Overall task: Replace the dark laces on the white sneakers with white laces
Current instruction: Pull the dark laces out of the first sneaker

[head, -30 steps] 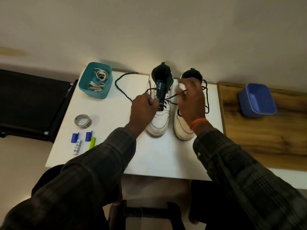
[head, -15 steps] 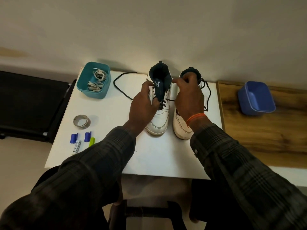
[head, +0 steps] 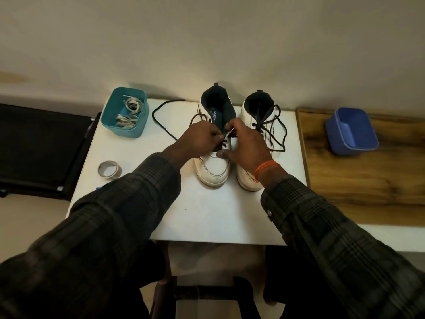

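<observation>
On the white counter (head: 207,217) in front of me, the two white sneakers are standing side by side with their toes toward me, and I am working on the left sneaker (head: 212,166). A moment ago my right hand (head: 247,146) was reaching up over the collar of the right sneaker (head: 249,180); now it is sitting lower, across the lacing of the left one, so both hands are meeting over the same eyelets. I am judging that this means I am unthreading the dark lace (head: 161,118) row by row, with the upper rows already slack: one loose end is trailing across the counter toward the teal tub (head: 124,128).

My left hand (head: 200,141) is curling its fingers and pinching the lace just beside the tongue. My right hand is pinching close by with thumb and forefinger, while its other fingers are spreading down over the vamp, steadying the shoe.

The right sneaker is still carrying its own dark lace (head: 276,130), loosened at the top. The white laces (head: 128,113) are waiting, bundled, inside the teal tub, well apart from my hands. A blue tub (head: 350,132) is sitting on the wooden surface to my right.
</observation>
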